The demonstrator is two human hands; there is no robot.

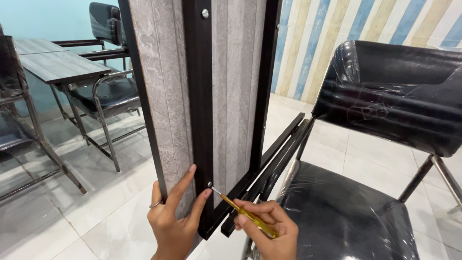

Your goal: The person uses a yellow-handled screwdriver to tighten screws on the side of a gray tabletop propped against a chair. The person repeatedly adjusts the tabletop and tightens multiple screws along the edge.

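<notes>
A grey wood-grain panel with a dark frame stands upright in front of me, and a dark metal bar runs down its middle. My left hand presses against the panel's lower part, thumb and forefinger beside a small silver screw in the bar. My right hand grips a yellow-handled screwdriver whose thin tip touches that screw. A second screw sits near the top of the bar.
A black plastic-wrapped chair stands close on the right, the panel's dark rails leaning on its arm. To the left are a grey desk and more metal-framed chairs. White tiled floor; striped wall behind.
</notes>
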